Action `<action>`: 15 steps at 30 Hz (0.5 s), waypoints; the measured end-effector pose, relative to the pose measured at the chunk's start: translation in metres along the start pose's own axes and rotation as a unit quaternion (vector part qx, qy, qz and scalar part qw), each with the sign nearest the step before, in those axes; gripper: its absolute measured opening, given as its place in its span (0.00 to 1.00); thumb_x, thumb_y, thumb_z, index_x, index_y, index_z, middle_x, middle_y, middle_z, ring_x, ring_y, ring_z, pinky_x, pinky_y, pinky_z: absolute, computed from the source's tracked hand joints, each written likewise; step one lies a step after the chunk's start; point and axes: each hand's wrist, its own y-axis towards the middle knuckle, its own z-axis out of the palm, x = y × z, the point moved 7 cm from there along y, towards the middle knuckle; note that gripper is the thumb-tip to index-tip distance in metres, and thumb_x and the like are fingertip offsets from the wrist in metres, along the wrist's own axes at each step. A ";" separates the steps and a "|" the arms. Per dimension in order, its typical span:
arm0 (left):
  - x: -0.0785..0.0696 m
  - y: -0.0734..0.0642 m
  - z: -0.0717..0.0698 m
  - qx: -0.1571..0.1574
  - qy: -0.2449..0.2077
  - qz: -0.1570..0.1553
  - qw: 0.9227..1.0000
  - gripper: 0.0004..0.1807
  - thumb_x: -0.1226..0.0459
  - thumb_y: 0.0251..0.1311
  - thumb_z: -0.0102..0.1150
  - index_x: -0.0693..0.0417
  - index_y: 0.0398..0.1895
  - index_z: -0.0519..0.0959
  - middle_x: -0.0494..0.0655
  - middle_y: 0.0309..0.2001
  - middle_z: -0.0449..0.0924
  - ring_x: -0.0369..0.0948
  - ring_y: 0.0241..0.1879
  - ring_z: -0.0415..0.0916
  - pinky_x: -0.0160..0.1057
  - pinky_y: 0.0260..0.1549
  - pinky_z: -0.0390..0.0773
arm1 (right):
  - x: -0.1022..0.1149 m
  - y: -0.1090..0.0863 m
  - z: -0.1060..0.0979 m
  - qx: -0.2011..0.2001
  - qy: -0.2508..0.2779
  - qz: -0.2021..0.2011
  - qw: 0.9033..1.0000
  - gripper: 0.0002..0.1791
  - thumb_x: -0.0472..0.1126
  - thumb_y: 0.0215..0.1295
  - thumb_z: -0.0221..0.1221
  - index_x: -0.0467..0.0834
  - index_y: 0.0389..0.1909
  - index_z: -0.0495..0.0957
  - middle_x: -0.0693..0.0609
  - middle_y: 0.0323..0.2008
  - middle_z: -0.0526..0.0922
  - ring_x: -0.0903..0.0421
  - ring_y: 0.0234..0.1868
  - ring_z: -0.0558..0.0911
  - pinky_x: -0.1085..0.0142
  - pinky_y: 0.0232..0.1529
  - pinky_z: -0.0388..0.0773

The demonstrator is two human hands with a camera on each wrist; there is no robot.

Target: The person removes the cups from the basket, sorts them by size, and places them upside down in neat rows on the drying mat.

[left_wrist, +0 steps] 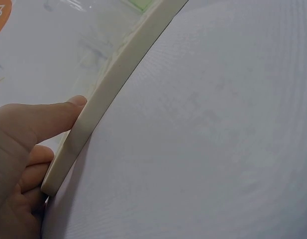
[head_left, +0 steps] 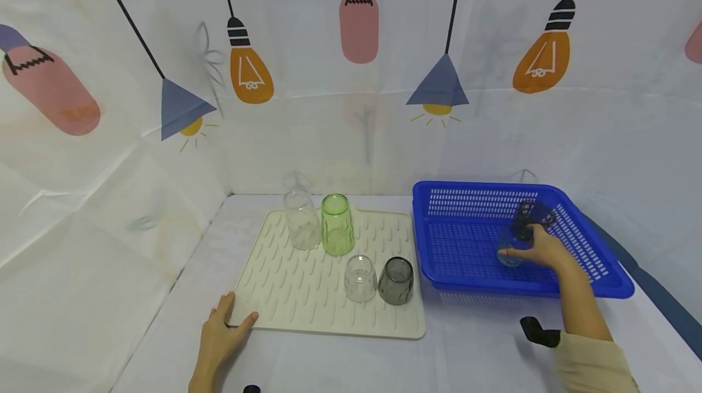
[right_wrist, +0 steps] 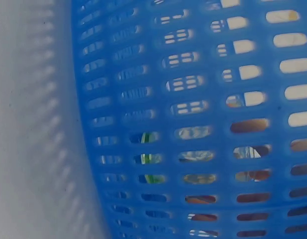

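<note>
My left hand (head_left: 222, 332) rests at the near left corner of a cream draining mat (head_left: 307, 295). In the left wrist view its thumb (left_wrist: 58, 117) touches the mat's edge, and the other fingers lie beside the corner. Inside a blue plastic basket (head_left: 493, 288), my right hand (head_left: 543, 250) grips a clear glass (head_left: 510, 256) that looks bluish there. Dark shapes behind that glass are hard to make out. The right wrist view shows mostly the slotted basket wall (right_wrist: 163, 119), with parts of fingers and a green-marked item glimpsed through the slots.
Standing on the mat are a tall clear glass (head_left: 301, 222), a green glass (head_left: 337, 228), a short clear glass (head_left: 360, 280) and a grey glass (head_left: 396, 283). A white sheet printed with lamps (head_left: 329, 143) hangs behind the white table (head_left: 340, 368).
</note>
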 end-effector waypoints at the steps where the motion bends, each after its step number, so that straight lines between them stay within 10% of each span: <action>1: 0.000 0.000 0.000 0.002 0.000 -0.002 1.000 0.41 0.58 0.47 0.69 0.81 0.57 0.65 0.76 0.58 0.64 0.68 0.61 0.60 0.63 0.60 0.58 | 0.000 0.000 0.000 -0.003 0.002 -0.009 1.000 0.64 0.61 0.50 0.66 0.16 0.62 0.41 0.13 0.57 0.51 0.17 0.57 0.54 0.29 0.54 0.59; 15: 0.000 0.000 0.000 0.002 0.002 0.001 1.000 0.41 0.58 0.47 0.69 0.81 0.57 0.65 0.77 0.58 0.64 0.68 0.61 0.60 0.64 0.60 0.59 | 0.007 -0.004 -0.003 -0.083 0.110 -0.103 0.985 0.58 0.53 0.48 0.70 0.24 0.65 0.47 0.22 0.58 0.64 0.27 0.58 0.65 0.32 0.49 0.68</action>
